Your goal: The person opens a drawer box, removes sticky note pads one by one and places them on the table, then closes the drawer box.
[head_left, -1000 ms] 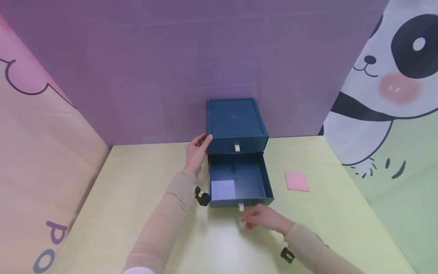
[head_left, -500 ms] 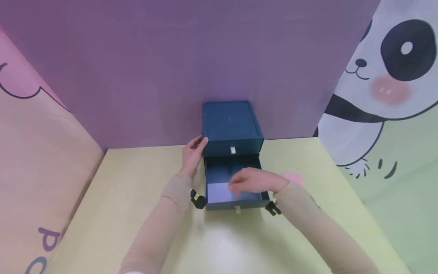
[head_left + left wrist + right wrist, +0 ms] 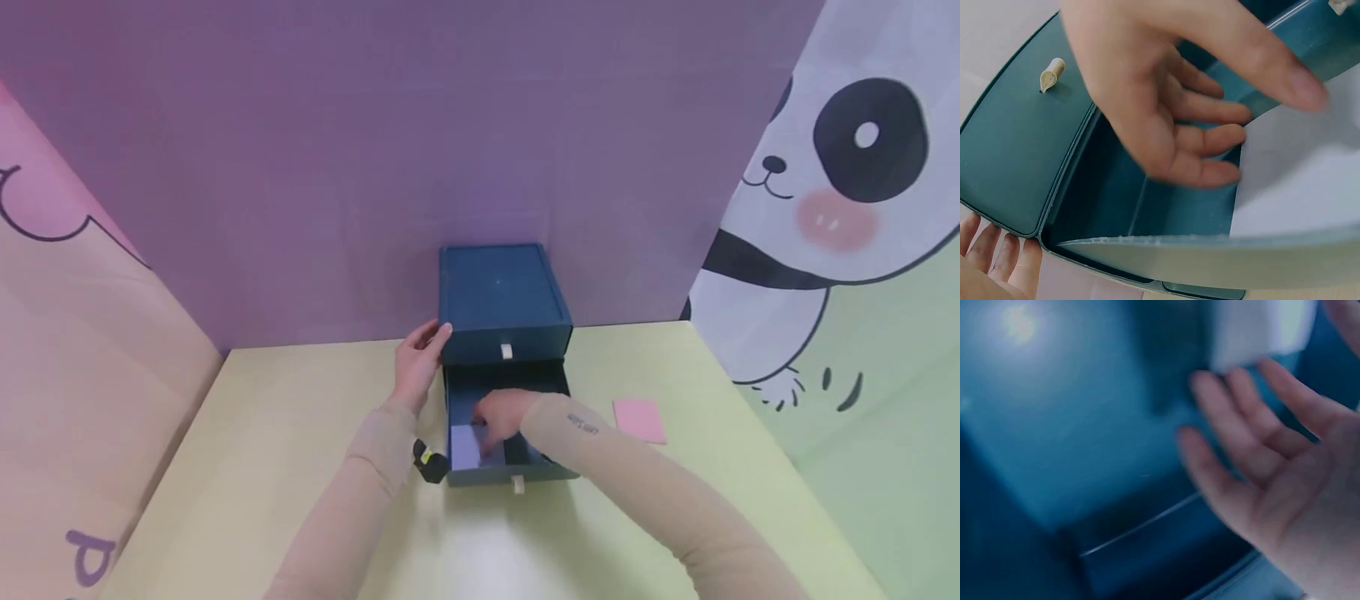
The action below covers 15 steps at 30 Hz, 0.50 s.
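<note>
Purple fabric [image 3: 480,125] hangs across the back of the space, and a panda print [image 3: 772,329] covers the panel on the person's right. In front of these I see a pale table [image 3: 262,450]. At its far edge, near the fabric, stands a dark blue drawer unit [image 3: 498,287], its upper drawer [image 3: 472,346] pushed in and its lower drawer [image 3: 480,477] pulled well out towards the person. Beige sleeves [image 3: 637,475] reach over the table. The left hand [image 3: 416,362] rests against the unit's left side, fingers extended, thumb at the front corner; it touches without clamping. The right hand [image 3: 504,414] is down in the lower drawer, thumb well apart from the loosely bent fingers, nothing pinched between them. A pale sheet [image 3: 465,447] lies in that drawer's front left part, right by those fingertips; whether they touch it I can't tell. A pink square [image 3: 639,421] lies flat on the table, apart from the unit, on the person's right. Each drawer front has a small cream tab [image 3: 507,351].
</note>
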Available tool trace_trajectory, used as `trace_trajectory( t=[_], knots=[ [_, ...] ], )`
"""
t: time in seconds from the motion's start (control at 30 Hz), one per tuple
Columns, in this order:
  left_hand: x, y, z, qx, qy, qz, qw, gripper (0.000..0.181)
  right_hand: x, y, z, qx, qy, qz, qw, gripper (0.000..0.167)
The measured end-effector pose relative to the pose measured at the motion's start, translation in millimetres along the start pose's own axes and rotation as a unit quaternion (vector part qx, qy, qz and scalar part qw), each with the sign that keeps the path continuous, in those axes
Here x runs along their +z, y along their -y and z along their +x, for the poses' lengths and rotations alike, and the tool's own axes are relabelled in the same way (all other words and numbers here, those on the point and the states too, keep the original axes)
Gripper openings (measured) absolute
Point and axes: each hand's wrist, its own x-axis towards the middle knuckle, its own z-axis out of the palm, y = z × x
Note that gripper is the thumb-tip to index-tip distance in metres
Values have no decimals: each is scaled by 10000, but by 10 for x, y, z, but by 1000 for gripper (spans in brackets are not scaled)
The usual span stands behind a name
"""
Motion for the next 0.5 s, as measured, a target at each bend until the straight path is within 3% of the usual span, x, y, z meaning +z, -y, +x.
trace_trajectory(
  t=[0.13,0.23,0.5],
  knots=[
    [13,1,-8,133,86,57,9999,52,130,18,48,-83,-489,-996,9938,56],
    [27,0,-10,193,157,62,9997,51,181,30,49,-132,-614,-1406,9881,55],
    [-17,24,-4,179,-13,-84,9998,49,219,51,151,-149,-578,-1253,9903,58]
  ],
)
